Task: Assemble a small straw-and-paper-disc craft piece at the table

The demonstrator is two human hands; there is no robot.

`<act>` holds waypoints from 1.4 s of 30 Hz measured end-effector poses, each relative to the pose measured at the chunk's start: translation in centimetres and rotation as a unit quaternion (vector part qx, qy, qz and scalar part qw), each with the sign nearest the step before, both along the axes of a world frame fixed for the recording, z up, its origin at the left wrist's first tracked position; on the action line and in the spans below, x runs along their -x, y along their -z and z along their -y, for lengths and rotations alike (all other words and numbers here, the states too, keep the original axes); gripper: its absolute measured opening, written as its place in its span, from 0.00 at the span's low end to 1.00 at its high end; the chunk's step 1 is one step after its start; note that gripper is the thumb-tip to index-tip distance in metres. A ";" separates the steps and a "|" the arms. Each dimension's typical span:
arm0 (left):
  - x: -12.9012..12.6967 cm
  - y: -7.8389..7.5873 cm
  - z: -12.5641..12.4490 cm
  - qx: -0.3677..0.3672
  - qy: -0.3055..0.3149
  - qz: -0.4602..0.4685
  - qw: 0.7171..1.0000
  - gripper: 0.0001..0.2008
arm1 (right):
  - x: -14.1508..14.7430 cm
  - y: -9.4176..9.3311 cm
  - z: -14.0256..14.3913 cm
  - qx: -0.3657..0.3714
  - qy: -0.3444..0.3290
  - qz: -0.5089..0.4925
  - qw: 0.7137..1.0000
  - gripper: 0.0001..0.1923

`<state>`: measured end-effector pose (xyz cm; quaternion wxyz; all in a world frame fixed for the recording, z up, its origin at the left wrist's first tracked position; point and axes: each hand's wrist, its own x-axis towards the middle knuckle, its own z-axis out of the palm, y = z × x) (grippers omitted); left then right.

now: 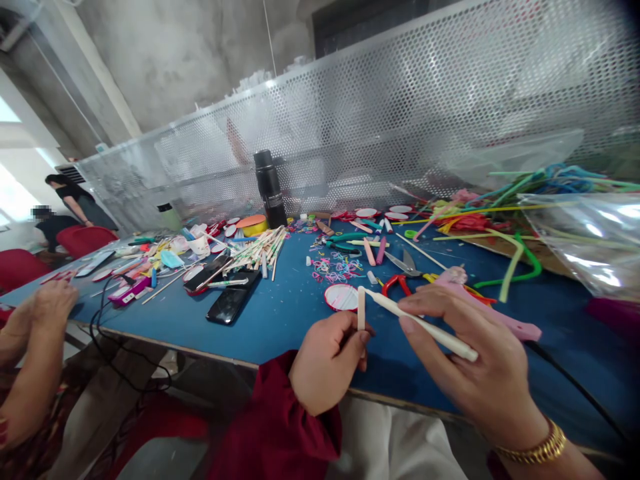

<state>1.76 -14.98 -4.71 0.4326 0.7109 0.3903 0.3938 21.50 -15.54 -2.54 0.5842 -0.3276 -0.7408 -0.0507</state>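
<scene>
My left hand (pixel 327 360) is closed round the lower part of a flat pale stick (pixel 361 308), which stands upright between thumb and fingers. In my right hand (pixel 465 347), a slim off-white pen-like tool (pixel 430 327) is pinched like a pen. Its tapered tip points left and is close to the top of the stick; whether they touch I cannot tell. Just behind my left hand lies a small red-rimmed white disc (pixel 341 297). Scissors (pixel 404 267) with red handles lie open beyond the tool. A pink tool (pixel 500 321) lies partly hidden behind my right hand.
Pliers (pixel 345 241), small colourful loops (pixel 333 267) and a black bottle (pixel 270 190) stand or lie farther back. A black phone (pixel 233 300) and a stick pile (pixel 257 250) are left. Pipe cleaners (pixel 520 267) spread right. Another person's hands (pixel 53 303) rest at far left.
</scene>
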 end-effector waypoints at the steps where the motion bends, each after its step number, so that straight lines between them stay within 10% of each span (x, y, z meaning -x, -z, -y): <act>1: 0.0 0.0 0.0 -0.001 -0.001 0.000 1.000 0.10 | 0.0 0.0 0.0 0.001 -0.001 0.000 1.000 0.09; 42: 0.1 -0.4 0.0 -0.006 0.012 -0.004 1.000 0.12 | 0.0 0.2 -0.2 0.018 0.003 -0.015 1.000 0.07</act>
